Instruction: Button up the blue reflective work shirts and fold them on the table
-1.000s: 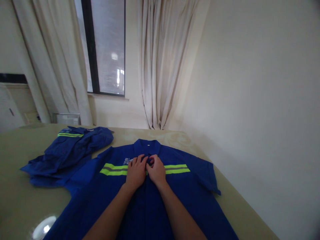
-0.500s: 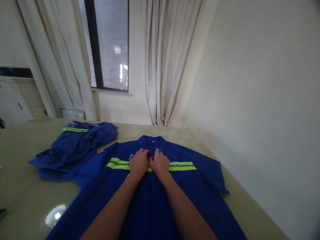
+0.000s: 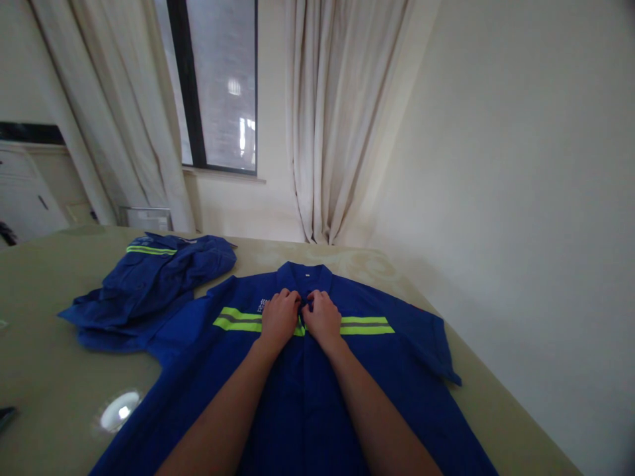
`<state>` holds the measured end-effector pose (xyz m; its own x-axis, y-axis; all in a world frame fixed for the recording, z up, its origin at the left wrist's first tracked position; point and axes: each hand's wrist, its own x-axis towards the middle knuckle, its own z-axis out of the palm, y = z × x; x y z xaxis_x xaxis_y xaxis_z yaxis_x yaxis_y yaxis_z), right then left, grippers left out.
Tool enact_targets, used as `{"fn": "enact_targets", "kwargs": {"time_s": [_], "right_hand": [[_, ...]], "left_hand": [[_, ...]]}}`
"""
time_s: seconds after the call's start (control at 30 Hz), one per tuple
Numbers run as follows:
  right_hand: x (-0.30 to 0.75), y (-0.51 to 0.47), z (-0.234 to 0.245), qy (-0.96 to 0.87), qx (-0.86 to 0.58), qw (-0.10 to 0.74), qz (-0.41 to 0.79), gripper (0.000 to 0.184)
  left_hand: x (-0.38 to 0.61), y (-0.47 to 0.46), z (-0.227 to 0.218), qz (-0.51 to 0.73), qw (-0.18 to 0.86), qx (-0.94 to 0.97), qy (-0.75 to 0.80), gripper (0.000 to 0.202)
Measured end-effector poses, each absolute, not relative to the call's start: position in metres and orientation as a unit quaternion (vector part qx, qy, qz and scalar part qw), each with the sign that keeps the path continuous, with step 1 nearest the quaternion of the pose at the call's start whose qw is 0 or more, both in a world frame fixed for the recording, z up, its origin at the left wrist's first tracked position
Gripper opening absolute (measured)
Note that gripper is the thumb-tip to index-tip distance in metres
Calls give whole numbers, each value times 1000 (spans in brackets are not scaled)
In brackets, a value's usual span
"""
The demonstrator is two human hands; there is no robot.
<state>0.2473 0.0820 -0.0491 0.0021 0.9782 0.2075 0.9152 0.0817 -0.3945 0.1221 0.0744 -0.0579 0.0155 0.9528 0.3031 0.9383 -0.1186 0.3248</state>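
Note:
A blue work shirt [image 3: 381, 383] with a yellow-green reflective chest band lies spread face up, its collar pointing away from me. My left hand [image 3: 282, 318] is closed on the front edge of the shirt, just below the collar and beside white lettering. Close against it, my right hand [image 3: 322, 316] pinches the opposite front edge. Between the two hands the cloth is slightly raised and bunched. My fingertips are partly hidden, so any button there cannot be made out.
Another blue garment [image 3: 153, 284] with a reflective stripe lies crumpled at the left, touching the shirt's sleeve. The table [image 3: 54, 383] meets a wall [image 3: 520, 198] on the right. Beige curtains [image 3: 327, 132] hang beyond the far edge. A dark object [image 3: 6, 416] sits at the left edge.
Both hands stay at the shirt's front below the collar, with fingers shifted slightly. The whole view has moved a little.

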Motion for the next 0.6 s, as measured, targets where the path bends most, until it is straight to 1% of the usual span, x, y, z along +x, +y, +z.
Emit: {"fn": "enact_targets", "kwargs": {"time_s": [0.13, 0.3, 0.4, 0.53, 0.6], "right_hand": [[245, 81, -50, -691, -680, 233, 80, 25], [249, 88, -56, -641, -675, 334, 150, 15], [257, 95, -58, -622, -655, 386, 185, 19], [266, 101, -61, -606, -608, 461, 225, 29], [267, 102, -63, -603, -588, 484, 238, 29]], "left_hand": [[119, 75, -56, 255, 15, 703, 664, 14], [116, 75, -54, 293, 17, 710, 640, 15], [117, 74, -53, 305, 16, 731, 611, 19], [120, 75, -53, 306, 22, 758, 575, 21], [121, 75, -53, 312, 31, 764, 564, 22]]}}
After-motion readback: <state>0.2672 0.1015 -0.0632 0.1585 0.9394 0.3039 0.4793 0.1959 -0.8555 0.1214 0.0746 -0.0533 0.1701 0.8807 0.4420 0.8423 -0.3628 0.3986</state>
